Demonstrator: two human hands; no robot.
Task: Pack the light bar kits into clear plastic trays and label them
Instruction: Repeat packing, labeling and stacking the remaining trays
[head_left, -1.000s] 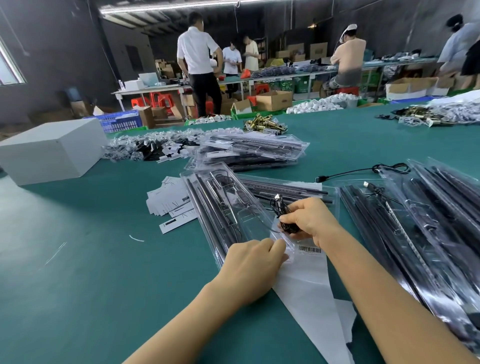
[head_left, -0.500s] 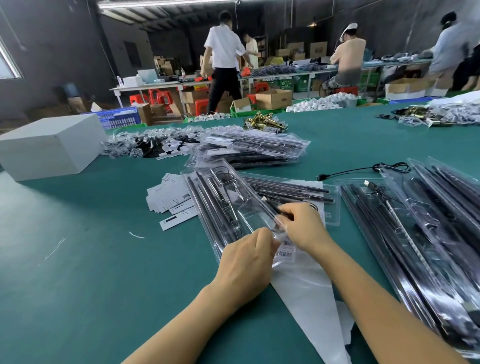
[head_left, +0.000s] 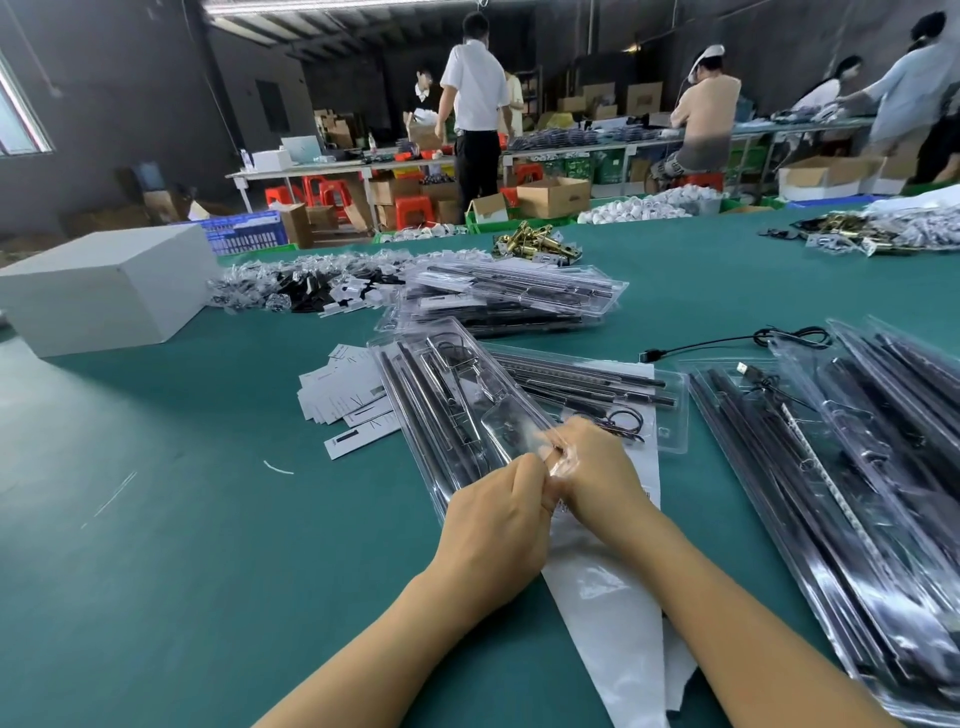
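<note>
Both hands are meeting at the near end of a clear plastic tray (head_left: 441, 410) lying angled on the green desk (head_left: 156, 545). The left hand (head_left: 493, 530) is curling its fingers tightly, pinching the tray's near edge. The right hand (head_left: 597, 473) is also curling its fingers, gripping the tray's clear corner flap; its fingertips are hidden. The tray is holding dark light bars and a coiled cable. It is overlapping a second filled tray (head_left: 623, 395) and a white label sheet (head_left: 613, 597). A pile of filled trays (head_left: 857, 467) is lying at right, another stack (head_left: 509, 301) beyond, paper cards (head_left: 343, 395) just left.
</note>
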